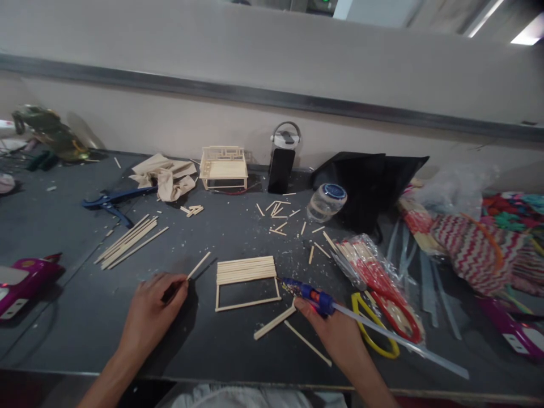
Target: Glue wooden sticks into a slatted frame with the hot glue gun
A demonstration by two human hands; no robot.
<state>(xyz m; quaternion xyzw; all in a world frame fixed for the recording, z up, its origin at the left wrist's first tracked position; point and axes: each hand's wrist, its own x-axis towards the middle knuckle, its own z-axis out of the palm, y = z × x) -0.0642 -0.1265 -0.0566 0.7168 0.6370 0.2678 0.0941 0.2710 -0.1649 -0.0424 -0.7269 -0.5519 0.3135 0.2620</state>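
Observation:
My left hand [151, 309] pinches one end of a thin wooden stick [198, 265] that lies slanted on the dark table [63, 226]. My right hand [335, 331] grips a blue glue gun [312, 294] with a clear glue rod sticking out behind it; its nozzle points at the right edge of a flat frame of wooden sticks [246, 280]. That frame lies between my hands, its upper part filled with sticks side by side. Two loose sticks [276, 322] lie just under the glue gun.
A bundle of long sticks [130, 241] and a blue cutter [113, 201] lie at the left. At the back stand a small stick model [224, 167], a phone [280, 170] and a jar [326, 202]. A bag of sticks [361, 255], scissors [382, 320] and fabric fill the right.

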